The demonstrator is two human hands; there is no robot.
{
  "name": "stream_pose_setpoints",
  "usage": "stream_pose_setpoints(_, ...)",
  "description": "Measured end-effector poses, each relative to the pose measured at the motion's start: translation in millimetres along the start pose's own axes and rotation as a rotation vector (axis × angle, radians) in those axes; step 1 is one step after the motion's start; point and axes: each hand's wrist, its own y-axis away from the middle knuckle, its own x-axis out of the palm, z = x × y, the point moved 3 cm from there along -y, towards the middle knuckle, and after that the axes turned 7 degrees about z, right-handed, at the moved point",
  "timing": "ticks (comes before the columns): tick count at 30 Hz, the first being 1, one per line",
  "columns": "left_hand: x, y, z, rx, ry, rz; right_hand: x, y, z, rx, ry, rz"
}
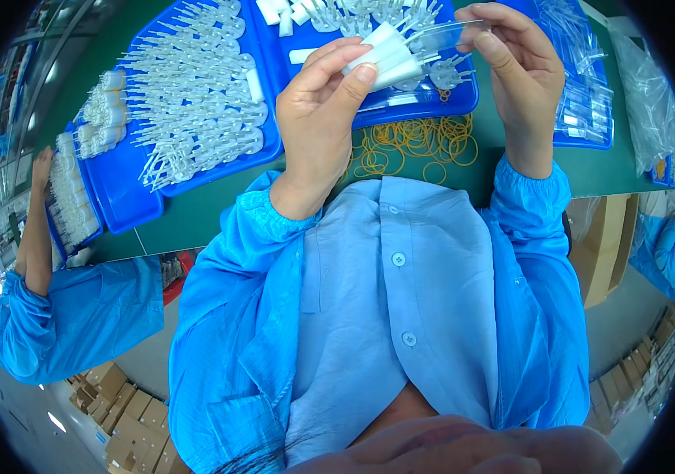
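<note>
My left hand (323, 103) grips a bundle of white plastic tube-like parts (389, 55), thumb and fingers around its near end. My right hand (520, 67) holds a clear plastic sleeve (446, 33) at the bundle's far end, over its tips. Both hands are raised above a blue tray (400, 107) of white plastic parts. A loose pile of yellow rubber bands (416, 146) lies on the green table (219, 209) just below the hands.
A large blue tray (128, 189) at left holds several white pipette-like parts (195, 103). Clear bagged parts (586, 87) lie on a blue tray at right. A co-worker in a blue coat (77, 316) stands at left, arm (35, 229) on the table. Cardboard boxes (128, 419) sit on the floor.
</note>
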Motion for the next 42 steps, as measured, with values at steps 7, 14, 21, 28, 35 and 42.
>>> stream_pose_setpoints(7, 1, 0, 0, -0.006, 0.022, 0.008, 6, 2, -1, 0.079, 0.042, 0.011)
stream_pose_setpoints(14, 1, -1, -1, -0.012, 0.026, 0.007, 8, 2, -4, 0.121, -0.030, 0.011)
stream_pose_setpoints(21, -4, -1, 0, 0.077, -0.070, 0.056, 12, 2, -2, 0.081, 0.017, 0.047)
stream_pose_setpoints(28, 4, 1, -8, 0.191, -0.165, 0.060, 10, 1, 1, 0.014, 0.042, 0.133)
stream_pose_setpoints(35, 8, 1, -14, 0.293, -0.399, 0.104, -4, 4, -6, -0.070, 0.121, 0.257)
stream_pose_setpoints(42, 2, 3, -10, 0.276, -0.434, 0.034, 6, 7, -11, 0.022, 0.049, 0.221)
